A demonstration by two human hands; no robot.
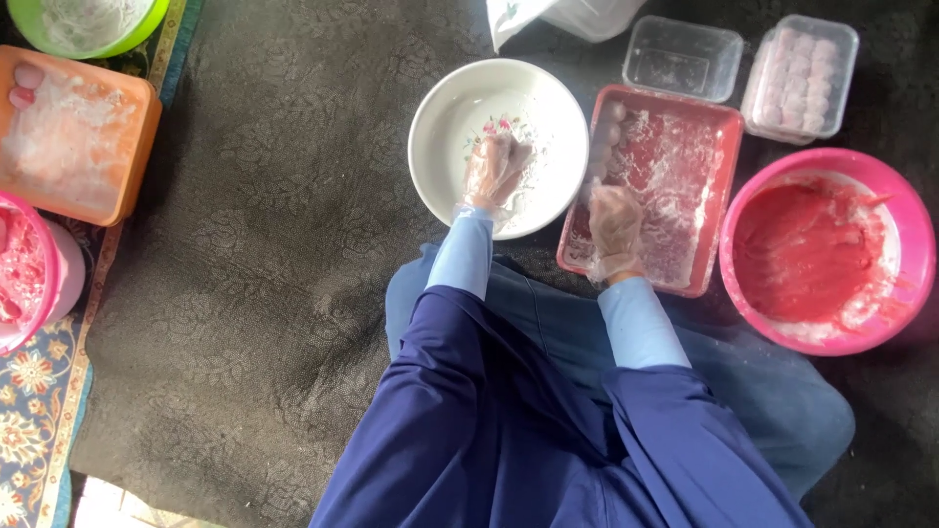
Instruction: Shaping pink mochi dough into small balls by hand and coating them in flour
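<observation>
My left hand, in a clear plastic glove, rests inside a white bowl with a flower pattern; its fingers are curled and whether they hold anything is hidden. In the same kind of glove, my right hand lies on the near left corner of a red rectangular tray dusted with white flour. Several small pale dough balls line the tray's left side, just beyond the right hand. Nothing shows in the right hand's loosely bent fingers.
A pink basin of red dough sits at right. Behind the tray stand an empty clear box and a clear box of pale balls. An orange tray, green bowl and pink container stand left on dark carpet.
</observation>
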